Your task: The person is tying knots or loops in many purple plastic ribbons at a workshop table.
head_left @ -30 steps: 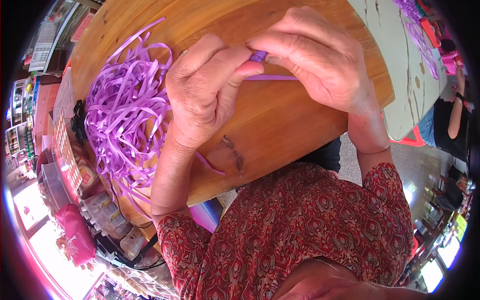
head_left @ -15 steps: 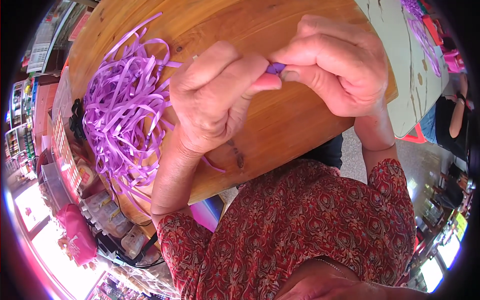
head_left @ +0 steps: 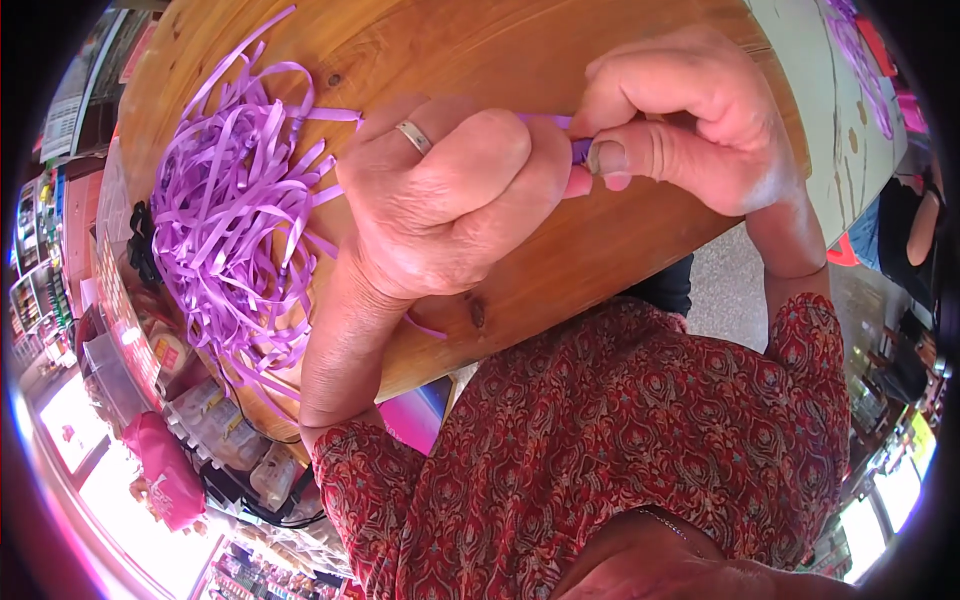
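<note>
Purple ribbon (head_left: 580, 151) was pinched by left hand (head_left: 450, 200) and right hand (head_left: 722, 115), upper centre; left had rolled over, mostly hiding the work.

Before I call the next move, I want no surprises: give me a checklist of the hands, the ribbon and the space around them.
1. Right hand gripping the purple ribbon: ok, pinched between thumb and fingers.
2. Left hand gripping it: ok, fingers curled closed at the ribbon, meeting the right hand.
3. Held section visible: not ok, mostly covered by fingers.
4. Ribbon pile clear of the left forearm: cannot tell, they overlap in this view.
5. Hands above the wooden table: ok.
6. Other person away from the hands: ok, at the far right edge.
</note>
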A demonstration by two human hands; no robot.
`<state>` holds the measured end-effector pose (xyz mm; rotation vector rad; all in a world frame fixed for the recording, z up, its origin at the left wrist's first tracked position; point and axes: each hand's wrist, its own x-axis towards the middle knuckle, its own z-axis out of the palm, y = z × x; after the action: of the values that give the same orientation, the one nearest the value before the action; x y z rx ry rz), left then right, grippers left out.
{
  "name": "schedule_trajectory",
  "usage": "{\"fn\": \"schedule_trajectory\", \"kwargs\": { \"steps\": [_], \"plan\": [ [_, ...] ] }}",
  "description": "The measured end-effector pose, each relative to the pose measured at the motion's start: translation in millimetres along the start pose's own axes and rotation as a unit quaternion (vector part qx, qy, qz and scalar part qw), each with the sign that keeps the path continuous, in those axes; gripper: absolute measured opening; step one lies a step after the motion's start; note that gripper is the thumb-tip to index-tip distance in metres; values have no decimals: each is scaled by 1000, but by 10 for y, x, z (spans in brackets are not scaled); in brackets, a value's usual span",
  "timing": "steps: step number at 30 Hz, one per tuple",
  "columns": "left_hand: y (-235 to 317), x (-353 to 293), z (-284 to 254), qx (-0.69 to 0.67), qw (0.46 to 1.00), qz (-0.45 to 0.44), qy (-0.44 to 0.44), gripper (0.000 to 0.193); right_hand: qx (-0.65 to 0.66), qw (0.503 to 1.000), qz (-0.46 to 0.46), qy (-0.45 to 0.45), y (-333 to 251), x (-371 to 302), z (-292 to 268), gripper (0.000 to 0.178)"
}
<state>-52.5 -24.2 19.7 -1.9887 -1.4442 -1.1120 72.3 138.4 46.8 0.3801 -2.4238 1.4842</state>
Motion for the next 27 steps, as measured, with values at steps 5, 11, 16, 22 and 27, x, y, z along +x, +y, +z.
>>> {"fn": "schedule_trajectory", "kwargs": {
  "steps": [5,11,16,22,27],
  "plan": [
    [-8,-50,12,-12,998,-22,-53,28,175,937,262,-153,-98,107,-235,11],
    [-139,-72,138,9,996,-85,-8,26,169,945,268,-75,-46,85,-239,15],
    [-82,-60,102,-77,983,-164,3,16,150,985,29,-75,162,79,-192,15],
    [2,-70,89,-301,875,-379,23,14,172,954,245,-8,20,69,-254,13],
    [-2,-85,72,-416,787,-449,78,20,180,958,223,-1,54,79,-263,13]
  ]
}}
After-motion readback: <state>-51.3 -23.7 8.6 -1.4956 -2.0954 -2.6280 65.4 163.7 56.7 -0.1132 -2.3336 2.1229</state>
